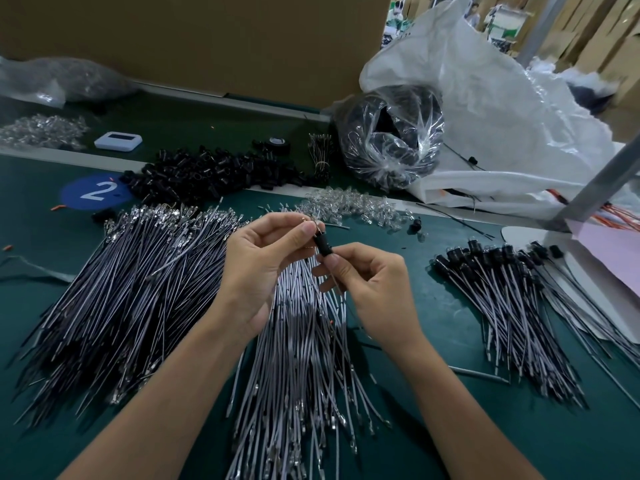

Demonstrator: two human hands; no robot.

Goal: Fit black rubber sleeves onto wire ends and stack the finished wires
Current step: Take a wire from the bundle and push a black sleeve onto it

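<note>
**Sleeve Fitting Above the Wire Piles**

Left hand, fingers curled, pinching the metal-tipped wire end between thumb and forefinger. Right hand, likewise curled, gripping the matte, cylindrical black rubber sleeve just below, on the same wire, above the green table. Beneath: thin grey bare wires, fanned. At far edge: heap of loose sleeves, short and tubular. At right: finished wires, stacked, black-capped ends together.

Two hands, left hand and right hand, hold one wire and one black rubber sleeve. On the tabletop: three wire heaps, namely the left heap, middle heap and sleeved heap; one loose sleeve pile; two clear-part piles, a near pile and a far pile; one tape roll.
</note>
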